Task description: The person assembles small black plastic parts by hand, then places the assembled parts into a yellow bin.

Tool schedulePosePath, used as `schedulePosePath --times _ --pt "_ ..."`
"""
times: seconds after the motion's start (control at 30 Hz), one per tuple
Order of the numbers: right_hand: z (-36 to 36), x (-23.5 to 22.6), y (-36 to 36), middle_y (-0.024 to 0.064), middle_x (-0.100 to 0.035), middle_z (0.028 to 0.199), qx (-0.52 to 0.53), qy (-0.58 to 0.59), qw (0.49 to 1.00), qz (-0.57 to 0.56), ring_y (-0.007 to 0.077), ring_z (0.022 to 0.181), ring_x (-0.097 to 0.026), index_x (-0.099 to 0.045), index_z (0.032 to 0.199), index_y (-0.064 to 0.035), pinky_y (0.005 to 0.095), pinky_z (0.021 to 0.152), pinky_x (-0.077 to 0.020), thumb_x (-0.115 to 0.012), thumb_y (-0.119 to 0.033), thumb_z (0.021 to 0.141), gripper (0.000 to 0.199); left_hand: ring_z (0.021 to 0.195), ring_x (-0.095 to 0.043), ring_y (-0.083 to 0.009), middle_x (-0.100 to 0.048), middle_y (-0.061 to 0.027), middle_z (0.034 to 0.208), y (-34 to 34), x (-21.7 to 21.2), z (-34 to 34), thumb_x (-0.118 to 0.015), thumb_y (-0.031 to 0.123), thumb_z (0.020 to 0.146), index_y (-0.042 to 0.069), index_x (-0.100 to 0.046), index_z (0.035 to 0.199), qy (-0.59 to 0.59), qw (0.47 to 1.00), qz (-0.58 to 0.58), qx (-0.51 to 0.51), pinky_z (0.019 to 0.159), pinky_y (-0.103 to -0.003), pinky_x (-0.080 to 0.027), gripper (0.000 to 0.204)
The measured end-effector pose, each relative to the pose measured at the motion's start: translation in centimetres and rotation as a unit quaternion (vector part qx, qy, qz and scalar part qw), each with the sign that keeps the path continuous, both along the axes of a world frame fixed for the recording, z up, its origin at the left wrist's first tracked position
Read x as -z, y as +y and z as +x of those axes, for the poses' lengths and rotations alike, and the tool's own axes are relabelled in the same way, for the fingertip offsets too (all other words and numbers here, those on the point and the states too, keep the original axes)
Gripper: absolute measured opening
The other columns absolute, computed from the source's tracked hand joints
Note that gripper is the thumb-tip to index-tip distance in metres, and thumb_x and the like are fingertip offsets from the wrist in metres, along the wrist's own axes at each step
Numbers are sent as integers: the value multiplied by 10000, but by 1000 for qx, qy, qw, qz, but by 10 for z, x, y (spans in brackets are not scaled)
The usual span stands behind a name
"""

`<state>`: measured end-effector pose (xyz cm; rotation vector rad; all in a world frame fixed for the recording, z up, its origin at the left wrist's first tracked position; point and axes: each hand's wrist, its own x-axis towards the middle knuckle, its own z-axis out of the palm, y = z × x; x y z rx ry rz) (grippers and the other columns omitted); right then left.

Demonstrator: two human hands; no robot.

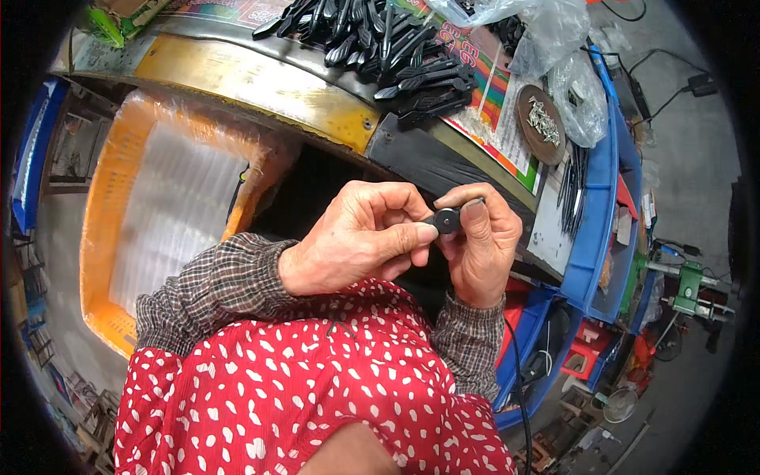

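A small black round part (447,221), with a small light dot at its middle, is held up over my lap, just short of the bench edge. My left hand (356,237) pinches its left side between thumb and fingertips. From the other side my right hand (484,245) grips it, thumb in front and fingers curled behind. The fingers cover most of the part, so its full shape is hidden. Beyond my hands, a heap of black slender plastic pieces (388,39) lies on the bench. A brown round dish (525,119) of small silvery metal pieces (542,123) stands right of it.
An orange crate (99,261) lined with clear plastic stands at my left. Blue bins (594,237) flank the bench on the right, near thin dark rods (571,190) and a clear plastic bag (578,95). A black cable (518,372) hangs beside my right forearm.
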<state>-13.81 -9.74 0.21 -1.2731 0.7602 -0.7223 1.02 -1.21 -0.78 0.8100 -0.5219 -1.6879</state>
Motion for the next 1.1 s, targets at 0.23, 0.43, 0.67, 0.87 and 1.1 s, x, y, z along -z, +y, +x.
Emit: schedulePosePath --times 0.23,0.43,0.67,0.87,1.1 --pt "-2 0 -3 -37 -518 612 -16 18 999 26 8 472 -402 -625 845 -5 168 403 -269 -595 -292 915 297 502 -499 -73 -610 -70 710 1 2 -4 -582 95 907 -2 -535 881 30 999 19 5 432 -191 -386 111" --pt "-2 1 2 -33 -532 642 10 1 1000 18 11 491 -426 -624 950 11 163 426 -308 -621 -201 897 219 514 -510 -62 -617 -61 714 -1 0 -1 -582 77 903 -5 -544 901 -3 1000 11 -19 447 -180 -392 90" --pt "1 -10 6 -10 -570 745 -16 96 995 15 17 558 -483 -596 978 31 160 472 -376 -618 8 836 145 514 -507 -42 -617 -42 712 3 5 -4 -588 69 898 -9 -565 919 -65 996 -2 -54 437 -171 -384 84" --pt "6 -1 10 -2 -577 760 15 77 997 16 22 556 -496 -588 981 25 162 471 -392 -594 11 852 130 514 -507 -40 -617 -40 708 1 10 -3 -593 70 895 -8 -567 919 -76 995 2 -59 434 -167 -380 86" --pt "2 -5 6 -7 -573 753 -17 62 998 12 16 554 -491 -588 977 23 158 472 -387 -593 15 849 129 495 -488 -26 -608 -26 683 0 6 -4 -590 76 884 -14 -579 872 -66 995 -3 -70 419 -162 -366 92"
